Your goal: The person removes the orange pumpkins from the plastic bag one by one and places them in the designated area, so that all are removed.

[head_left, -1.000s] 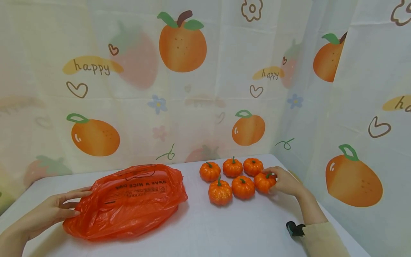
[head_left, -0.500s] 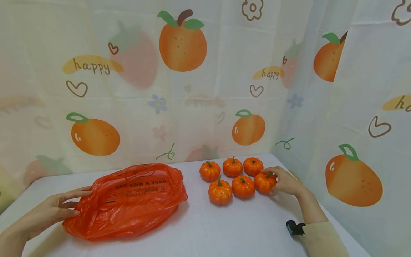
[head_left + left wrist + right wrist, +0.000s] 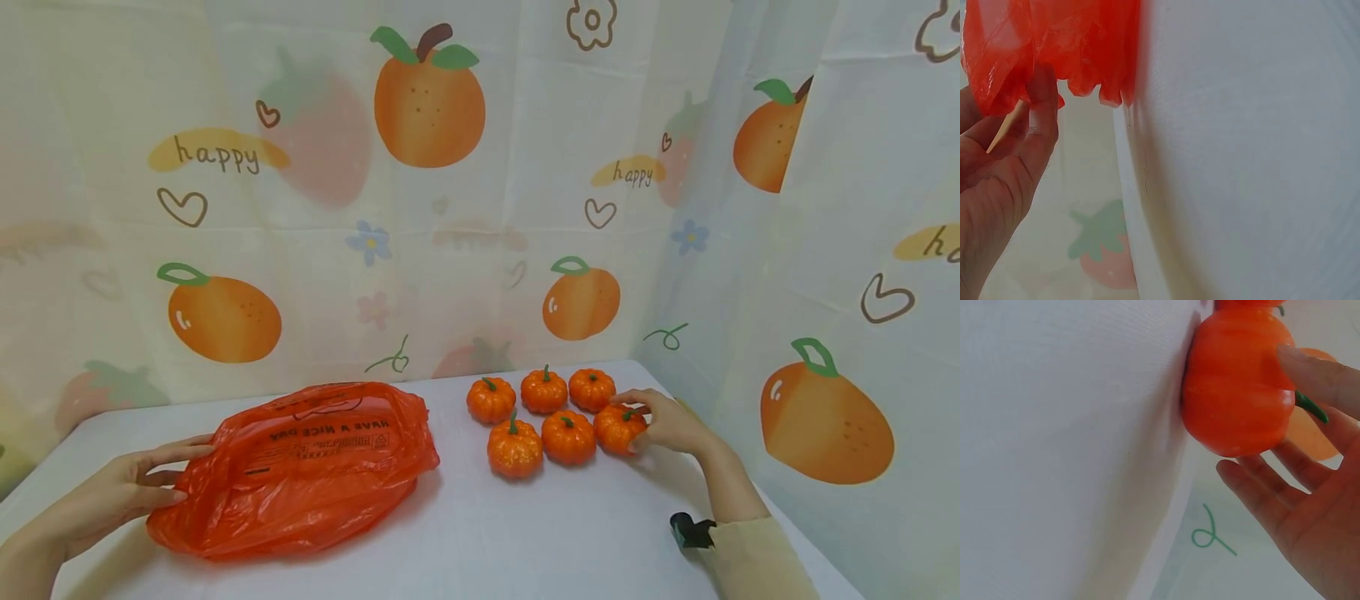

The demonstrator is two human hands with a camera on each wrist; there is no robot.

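Note:
A crinkled red plastic bag (image 3: 315, 492) lies on the white table with its mouth spread and dark printing showing through. At its left side, my left hand (image 3: 123, 496) holds the edge between thumb and fingers; the left wrist view shows the thumb (image 3: 1041, 94) against the film. Toward the right stand several small orange toy pumpkins with green stems, in two rows of three. My right hand (image 3: 671, 423) holds the front right pumpkin (image 3: 617, 430), which rests on the table. In the right wrist view the thumb (image 3: 1307, 369) lies on this pumpkin, other fingers reaching around its far side.
The other pumpkins, such as the front left one (image 3: 514, 450) and the back right one (image 3: 592, 390), stand close together. A black object (image 3: 692, 531) shows by the right sleeve. Behind the table (image 3: 480, 533) hangs a fruit-printed curtain (image 3: 480, 208).

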